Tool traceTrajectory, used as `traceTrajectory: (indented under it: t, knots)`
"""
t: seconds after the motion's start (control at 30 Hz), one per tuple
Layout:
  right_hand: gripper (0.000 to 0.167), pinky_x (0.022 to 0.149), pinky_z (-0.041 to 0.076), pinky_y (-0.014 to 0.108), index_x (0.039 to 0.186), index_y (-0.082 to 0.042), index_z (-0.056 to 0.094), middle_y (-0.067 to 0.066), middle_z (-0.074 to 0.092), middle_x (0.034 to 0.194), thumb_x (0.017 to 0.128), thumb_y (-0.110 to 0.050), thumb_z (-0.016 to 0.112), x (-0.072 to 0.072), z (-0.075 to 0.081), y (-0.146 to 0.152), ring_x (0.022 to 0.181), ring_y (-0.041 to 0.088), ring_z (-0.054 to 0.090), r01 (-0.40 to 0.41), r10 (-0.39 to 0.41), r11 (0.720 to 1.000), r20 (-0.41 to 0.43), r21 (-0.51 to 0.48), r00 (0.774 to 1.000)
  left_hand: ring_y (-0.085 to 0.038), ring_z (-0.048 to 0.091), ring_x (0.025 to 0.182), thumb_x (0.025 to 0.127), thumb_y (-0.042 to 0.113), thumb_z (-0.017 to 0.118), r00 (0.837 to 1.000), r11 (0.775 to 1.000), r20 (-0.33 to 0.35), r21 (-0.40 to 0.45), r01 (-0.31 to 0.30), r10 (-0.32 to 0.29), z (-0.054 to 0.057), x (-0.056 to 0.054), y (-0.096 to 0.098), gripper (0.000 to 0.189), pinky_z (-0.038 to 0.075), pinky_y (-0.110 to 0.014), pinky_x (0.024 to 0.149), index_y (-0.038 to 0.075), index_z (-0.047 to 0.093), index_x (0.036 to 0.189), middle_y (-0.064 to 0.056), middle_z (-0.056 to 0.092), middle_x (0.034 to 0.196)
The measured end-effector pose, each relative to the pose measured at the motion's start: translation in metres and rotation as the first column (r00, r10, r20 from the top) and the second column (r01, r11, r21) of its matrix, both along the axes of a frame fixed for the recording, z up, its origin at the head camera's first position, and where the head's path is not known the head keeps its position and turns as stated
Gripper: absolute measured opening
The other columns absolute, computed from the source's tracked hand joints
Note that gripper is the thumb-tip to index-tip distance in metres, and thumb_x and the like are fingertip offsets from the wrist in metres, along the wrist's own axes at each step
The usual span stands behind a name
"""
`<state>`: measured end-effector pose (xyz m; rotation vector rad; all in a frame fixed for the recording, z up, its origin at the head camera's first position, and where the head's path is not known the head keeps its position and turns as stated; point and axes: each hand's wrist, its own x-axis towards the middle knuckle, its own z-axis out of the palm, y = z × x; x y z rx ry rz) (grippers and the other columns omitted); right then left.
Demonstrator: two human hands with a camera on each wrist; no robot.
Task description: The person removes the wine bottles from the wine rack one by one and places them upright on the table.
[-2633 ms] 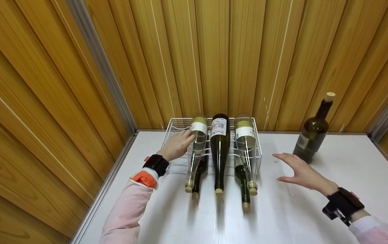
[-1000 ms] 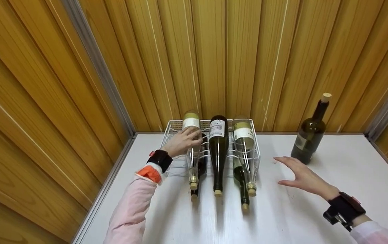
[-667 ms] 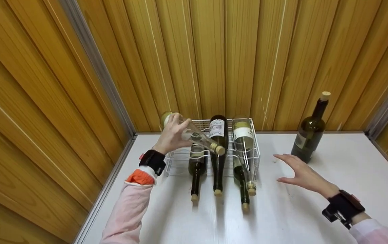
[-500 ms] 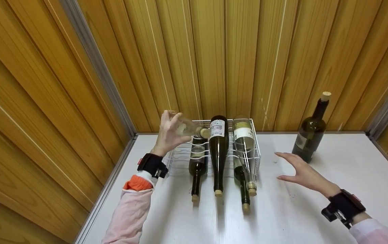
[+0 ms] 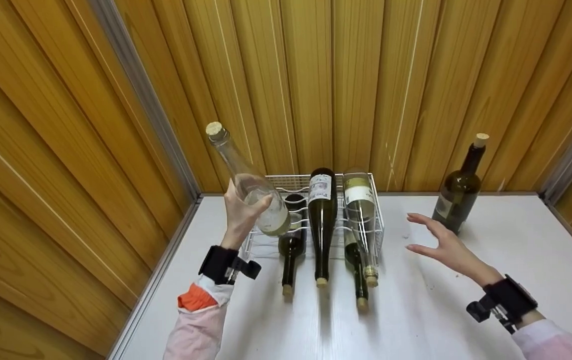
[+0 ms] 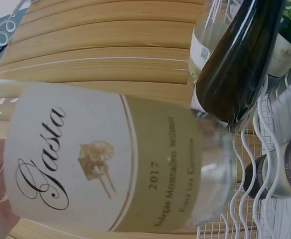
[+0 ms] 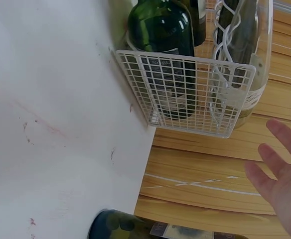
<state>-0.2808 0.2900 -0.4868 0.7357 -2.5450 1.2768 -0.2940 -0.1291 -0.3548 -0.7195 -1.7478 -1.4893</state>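
My left hand (image 5: 242, 210) grips a clear, corked wine bottle (image 5: 261, 200) round its body. The bottle leans with its neck up and to the left, its base over the left part of the white wire rack (image 5: 266, 245). In the left wrist view its "Gasta 2017" label (image 6: 105, 159) fills much of the frame. My right hand (image 5: 448, 250) hovers over the table right of the rack, fingers spread and holding nothing. Nearest to it stands a dark corked wine bottle (image 5: 458, 197), upright on the table.
A dark bottle (image 5: 322, 225) and a clear bottle (image 5: 361, 210) lie on the rack's upper tier, necks toward me. Below them lie a left dark bottle (image 5: 291, 247) and a green bottle (image 5: 356, 260). Wood-panelled walls (image 5: 316, 90) enclose the white table (image 5: 391, 320) behind and beside.
My left hand has taken hold of the clear bottle on the rack's upper left, lifted it off and swung its neck from pointing toward me to upward. The right hand has barely shifted.
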Motion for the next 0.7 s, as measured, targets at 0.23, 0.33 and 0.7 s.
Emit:
traceTrajectory:
  t: [0.23,0.33,0.7]
  knots:
    - [0.067,0.094,0.024,0.013,0.136,-0.009,0.036,0.01,0.044,0.131,0.079,-0.008,0.07,0.0,0.003,0.0,0.12,0.01,0.035,-0.005,0.005,0.998,-0.009,-0.055,1.0,-0.045,0.05,0.072,0.06,-0.01,0.065,0.998,1.0,0.062,0.025,-0.007,0.005,-0.01,0.02,-0.001,0.032,0.044,-0.05,0.068,-0.017,0.048,0.087,-0.03,0.054,0.079]
    - [0.064,0.094,0.027,0.016,0.135,-0.008,0.038,0.009,0.046,0.129,0.079,-0.006,0.069,-0.002,0.005,0.002,0.119,0.008,0.036,0.004,-0.005,0.996,-0.011,-0.088,1.0,-0.048,0.049,0.071,0.06,-0.009,0.064,0.995,0.999,0.098,0.034,-0.007,0.004,-0.018,0.027,-0.001,0.031,0.043,-0.054,0.066,-0.017,0.049,0.086,-0.031,0.053,0.078]
    - [0.055,0.088,0.039,0.023,0.136,0.001,0.032,0.028,0.04,0.128,0.085,0.009,0.053,-0.001,0.019,0.0,0.114,0.014,0.045,-0.103,0.14,0.923,0.074,-0.37,0.987,-0.05,0.048,0.069,0.06,-0.011,0.06,0.972,0.991,0.201,0.08,0.111,-0.125,-0.05,0.072,0.01,0.029,0.045,-0.053,0.068,-0.02,0.048,0.084,-0.034,0.051,0.076]
